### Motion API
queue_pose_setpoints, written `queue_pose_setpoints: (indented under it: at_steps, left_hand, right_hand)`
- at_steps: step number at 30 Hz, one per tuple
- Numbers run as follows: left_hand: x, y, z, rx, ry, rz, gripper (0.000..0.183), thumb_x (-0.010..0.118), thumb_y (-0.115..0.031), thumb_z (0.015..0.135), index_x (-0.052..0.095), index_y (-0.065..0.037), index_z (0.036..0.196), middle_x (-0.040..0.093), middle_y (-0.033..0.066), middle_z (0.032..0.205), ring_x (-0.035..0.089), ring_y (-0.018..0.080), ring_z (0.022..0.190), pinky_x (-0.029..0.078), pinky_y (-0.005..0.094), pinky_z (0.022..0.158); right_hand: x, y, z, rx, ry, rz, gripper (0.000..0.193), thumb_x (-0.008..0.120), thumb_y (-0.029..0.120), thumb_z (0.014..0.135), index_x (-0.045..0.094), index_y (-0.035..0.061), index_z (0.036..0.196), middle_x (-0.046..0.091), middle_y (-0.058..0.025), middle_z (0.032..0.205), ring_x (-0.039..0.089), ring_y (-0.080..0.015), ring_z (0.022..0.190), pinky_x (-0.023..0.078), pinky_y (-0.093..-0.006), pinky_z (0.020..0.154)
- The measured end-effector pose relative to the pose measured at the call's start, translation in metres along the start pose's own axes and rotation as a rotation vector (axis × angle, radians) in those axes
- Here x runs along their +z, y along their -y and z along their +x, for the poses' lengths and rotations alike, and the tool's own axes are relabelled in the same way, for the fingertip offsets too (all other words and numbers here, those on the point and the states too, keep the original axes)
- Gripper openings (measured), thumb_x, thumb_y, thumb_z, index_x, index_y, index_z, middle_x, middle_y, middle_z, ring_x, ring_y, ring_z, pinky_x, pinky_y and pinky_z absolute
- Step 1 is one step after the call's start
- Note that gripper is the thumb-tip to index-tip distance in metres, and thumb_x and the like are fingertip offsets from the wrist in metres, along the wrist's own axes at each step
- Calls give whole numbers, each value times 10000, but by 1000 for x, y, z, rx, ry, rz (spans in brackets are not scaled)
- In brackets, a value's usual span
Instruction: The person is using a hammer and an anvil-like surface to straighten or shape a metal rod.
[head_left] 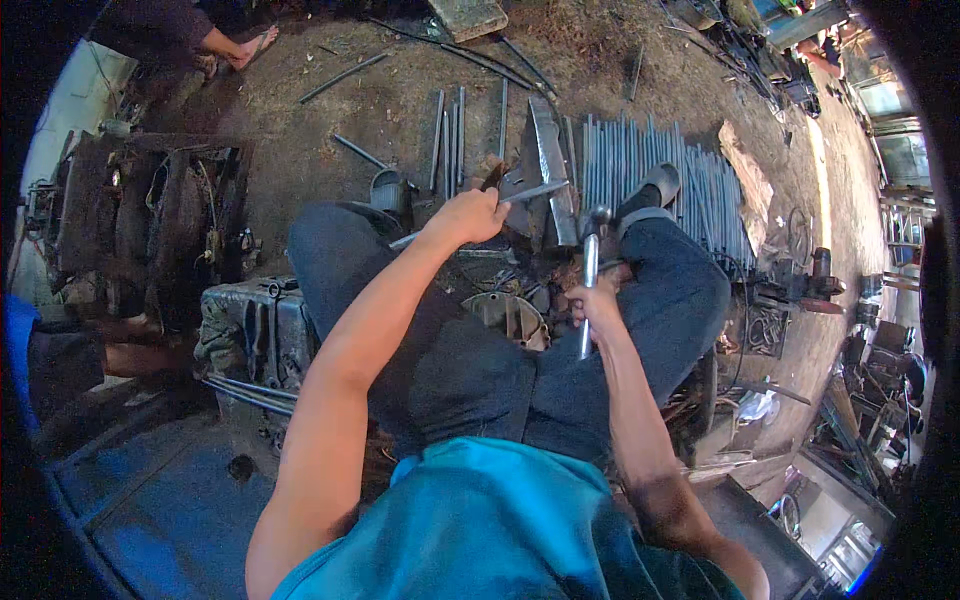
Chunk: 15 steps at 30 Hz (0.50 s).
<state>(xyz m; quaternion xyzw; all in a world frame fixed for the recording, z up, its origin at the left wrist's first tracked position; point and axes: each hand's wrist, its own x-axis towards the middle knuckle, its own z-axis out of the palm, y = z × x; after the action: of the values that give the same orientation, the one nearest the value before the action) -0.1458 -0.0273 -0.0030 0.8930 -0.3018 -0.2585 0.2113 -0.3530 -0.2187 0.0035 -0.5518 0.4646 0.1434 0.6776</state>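
My left hand point(468, 216) is closed round a grey metal rod point(535, 191). The rod lies slantwise, its far end over an upright-edged steel block point(551, 165) like a piece of rail; I cannot tell whether they touch. My right hand point(597, 308) grips the shiny metal handle of a hammer point(591, 255), its head up beside the block's near end. Between my legs sits a round ribbed metal part point(508, 315). Many similar rods point(625, 155) lie side by side to the right of the block, partly hidden by my foot.
Loose rods point(447, 140) lie on the dirt floor ahead. A greasy metal casing point(258, 335) with a wrench stands by my left knee. Dark machinery point(145, 215) is further left. Another person's bare foot point(258, 46) shows at far left. Metal tools point(800, 290) crowd the right.
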Motion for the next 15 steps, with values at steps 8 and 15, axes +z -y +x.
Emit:
queue_pose_setpoints:
  at_steps: [8,15]
  left_hand:
    - [0,13,-6,34,15,-65,383,501,-313,945,574,57,1013,644,302,899,617,473,882,477,556,798]
    - [-6,7,-8,106,-125,59,309,520,-316,948,613,-70,1109,660,241,833,636,446,810,492,556,732]
  right_hand:
    - [7,26,-27,-176,1,165,268,624,-43,745,399,96,787,449,-13,562,411,-107,385,338,-303,352]
    - [8,26,-18,-169,74,124,257,637,-32,756,413,84,804,448,-14,561,419,-109,381,348,-293,355]
